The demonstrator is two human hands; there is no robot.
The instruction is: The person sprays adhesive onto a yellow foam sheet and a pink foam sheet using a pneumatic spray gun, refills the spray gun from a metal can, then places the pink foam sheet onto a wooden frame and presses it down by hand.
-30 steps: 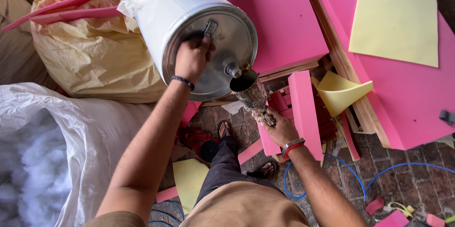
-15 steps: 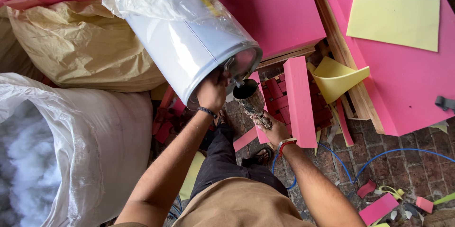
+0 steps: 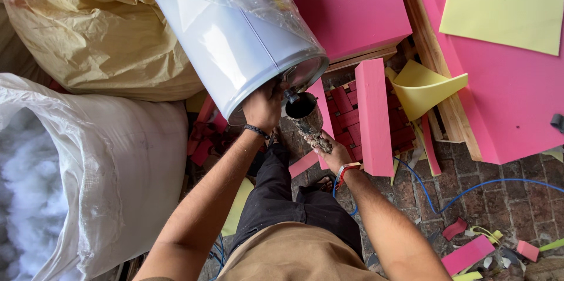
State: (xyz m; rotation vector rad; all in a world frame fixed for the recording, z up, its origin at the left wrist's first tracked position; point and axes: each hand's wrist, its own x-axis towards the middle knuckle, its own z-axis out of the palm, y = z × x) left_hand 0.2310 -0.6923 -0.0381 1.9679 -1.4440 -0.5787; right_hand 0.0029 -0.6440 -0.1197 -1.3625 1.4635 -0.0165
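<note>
A large white metal drum [image 3: 235, 52], partly wrapped in clear plastic, is tilted steeply with its lidded end down toward me. My left hand [image 3: 262, 105] grips the drum's lower rim. My right hand [image 3: 332, 152] holds a small dark, crusted can [image 3: 305, 113] right under the drum's spout. The can's open mouth faces up at the spout. No liquid stream is visible.
Pink foam blocks [image 3: 373, 113] and sheets [image 3: 346, 5] lie around, with yellow foam pieces [image 3: 423, 87]. A white sack of fluffy filling [image 3: 70, 175] stands at left, a tan sack [image 3: 100, 40] behind it. A blue cable [image 3: 464, 193] runs over the brick floor.
The drum has tipped further down, its lid face turning away from my view. My left hand slid from the lid face to the lower rim. The can stays under the spout.
</note>
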